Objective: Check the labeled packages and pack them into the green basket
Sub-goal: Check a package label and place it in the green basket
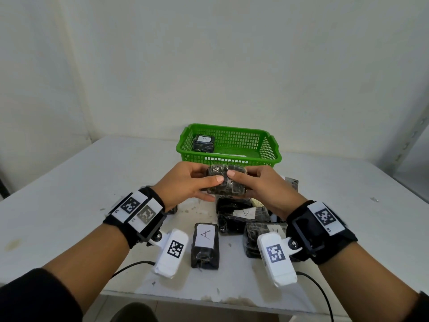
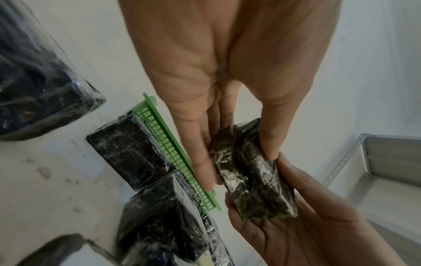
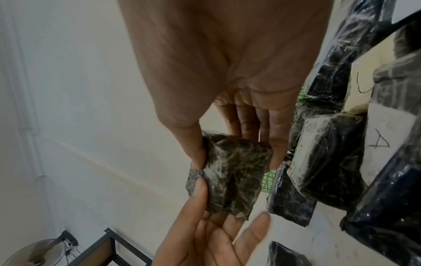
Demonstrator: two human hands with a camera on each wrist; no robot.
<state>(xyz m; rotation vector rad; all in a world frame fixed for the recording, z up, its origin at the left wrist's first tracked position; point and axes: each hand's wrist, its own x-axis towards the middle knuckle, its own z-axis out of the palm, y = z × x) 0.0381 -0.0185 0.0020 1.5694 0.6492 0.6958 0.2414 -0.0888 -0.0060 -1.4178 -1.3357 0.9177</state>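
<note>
We hold one small package [image 1: 226, 182] in the air above the bench [image 1: 69, 194], just in front of the green basket [image 1: 228, 145], our left hand [image 1: 185, 182] and right hand [image 1: 262, 184] each pinching one end between thumb and fingers. No label faces us, so we judge it needs turning. Its crinkled clear wrap over a dark block looks light, fairly firm and somewhat slick; gripping the short ends seems safest. One package marked B [image 1: 203, 143] already lies in the basket; others marked A [image 1: 205, 245] wait on the bench.
</note>
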